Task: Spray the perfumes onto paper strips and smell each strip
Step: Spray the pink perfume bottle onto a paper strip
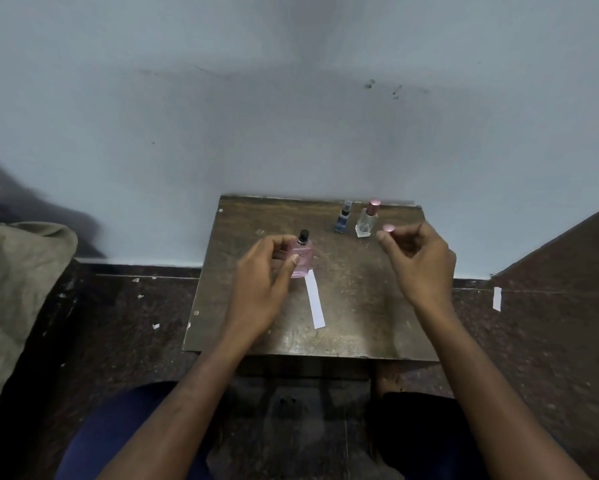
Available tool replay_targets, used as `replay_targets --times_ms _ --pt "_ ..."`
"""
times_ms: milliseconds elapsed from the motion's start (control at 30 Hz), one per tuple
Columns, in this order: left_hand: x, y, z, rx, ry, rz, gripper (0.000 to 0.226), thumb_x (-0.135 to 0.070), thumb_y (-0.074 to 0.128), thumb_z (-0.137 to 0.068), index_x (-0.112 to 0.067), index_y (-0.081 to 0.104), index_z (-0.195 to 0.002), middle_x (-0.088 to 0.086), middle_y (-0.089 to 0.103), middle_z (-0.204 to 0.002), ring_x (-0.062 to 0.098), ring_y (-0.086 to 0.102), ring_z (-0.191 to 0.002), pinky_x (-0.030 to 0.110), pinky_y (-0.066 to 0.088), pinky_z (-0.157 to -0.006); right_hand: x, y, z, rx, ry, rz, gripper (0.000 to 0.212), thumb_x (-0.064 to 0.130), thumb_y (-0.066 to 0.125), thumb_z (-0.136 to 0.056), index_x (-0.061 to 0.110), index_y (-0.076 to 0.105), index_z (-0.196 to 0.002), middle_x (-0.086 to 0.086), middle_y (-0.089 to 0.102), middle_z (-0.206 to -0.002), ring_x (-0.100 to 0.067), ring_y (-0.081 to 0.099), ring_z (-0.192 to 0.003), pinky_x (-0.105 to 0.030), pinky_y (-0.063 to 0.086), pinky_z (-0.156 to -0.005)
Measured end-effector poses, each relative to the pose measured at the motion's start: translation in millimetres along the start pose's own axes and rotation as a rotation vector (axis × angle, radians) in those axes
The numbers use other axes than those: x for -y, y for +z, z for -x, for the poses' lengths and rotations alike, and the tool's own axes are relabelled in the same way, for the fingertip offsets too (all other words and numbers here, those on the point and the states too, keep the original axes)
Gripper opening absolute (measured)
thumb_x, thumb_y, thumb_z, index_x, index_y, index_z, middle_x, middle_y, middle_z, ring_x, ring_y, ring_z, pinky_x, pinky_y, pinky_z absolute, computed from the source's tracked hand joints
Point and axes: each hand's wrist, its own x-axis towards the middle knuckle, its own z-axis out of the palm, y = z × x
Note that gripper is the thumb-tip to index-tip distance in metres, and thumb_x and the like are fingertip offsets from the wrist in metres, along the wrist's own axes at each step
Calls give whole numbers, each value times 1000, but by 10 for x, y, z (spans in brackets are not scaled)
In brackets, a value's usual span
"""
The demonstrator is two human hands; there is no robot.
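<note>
Your left hand (263, 282) curls its fingers (293, 261) round the uncapped pink glass perfume bottle (303, 259) on the dark wooden bench (360, 306); your right hand (419, 261) pinches its small pink cap (388, 228). Uncapping looks done. Next, park the cap, lift the white paper strip (315, 301) lying just beside the bottle, and spray.

No legible text on the pink perfume bottle (303, 259) or the other bottles; any lettering blurred.
</note>
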Motion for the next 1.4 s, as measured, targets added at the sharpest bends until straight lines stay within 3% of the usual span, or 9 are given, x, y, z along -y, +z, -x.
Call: replay_targets --times_ms 100,233,600,733,933,1100,1167,1267,1400 --pt "23 16 9 -4 3 -10 26 -23 70 -104 -18 70 -130 -7 73 -120 0 69 -103 15 56 -88 -179 -21 -51 128 -51 294 19 35 83 -92 22 69 -97 15 71 -84 0 68 -76 -13 50 -64" --pt "57 62 35 29 -9 -13 27 -22 71 -103 -20 69 -130 -8 72 -118 -5 67 -102 15 58 -87 -331 -1 -30 257 -52 594 13 34 77 -95 21 73 -93 3 72 -77 -16 70 -75 -36 59 -69" --pt "-19 149 22 61 -20 72 28 -21 73 -102 -24 70 -130 -19 70 -114 -6 68 -102 10 56 -83 -236 5 9 237 -84 739 37 33 89 -86 12 73 -112 -7 75 -99 -24 71 -94 -39 61 -78" --pt "-43 131 3 122 -148 260 27 -17 74 -100 -27 70 -125 -16 75 -112 -4 70 -100 13 58 -86 55 108 286 51 -312 187 19 30 76 -99 17 74 -113 5 67 -87 -2 59 -71 -17 44 -63" --pt "-116 153 12 287 -248 597 23 -8 72 -100 -14 77 -121 4 83 -111 15 78 -104 28 64 -88 104 486 464 712 193 -500 48 55 52 -106 47 52 -152 2 67 -144 -18 67 -129 -44 59 -102" --pt "-4 112 -20 67 -76 173 33 -27 80 -97 -31 75 -129 -11 74 -115 6 72 -102 24 63 -85 178 577 516 621 240 -699 37 29 51 -112 25 60 -148 -14 76 -125 -30 77 -109 -48 64 -93" --pt "97 105 -92 -6 -112 72 39 -24 80 -96 -28 70 -133 -10 72 -111 4 70 -95 25 63 -85 128 541 480 510 109 -532 33 32 54 -111 27 61 -143 -9 79 -103 -23 75 -78 -41 63 -69" --pt "228 170 -147 125 -90 -236 44 -27 78 -97 -26 66 -139 -5 67 -118 11 66 -99 40 60 -92 42 496 429 354 79 -415 30 37 60 -108 36 60 -138 -4 67 -78 -14 57 -56 -29 46 -49" --pt "215 311 -71 305 -69 -500 49 -40 66 -103 -29 58 -149 3 55 -131 25 56 -125 40 55 -90 32 442 378 363 164 -500 36 30 54 -112 47 49 -143 -6 63 -83 -12 54 -57 -25 44 -46"
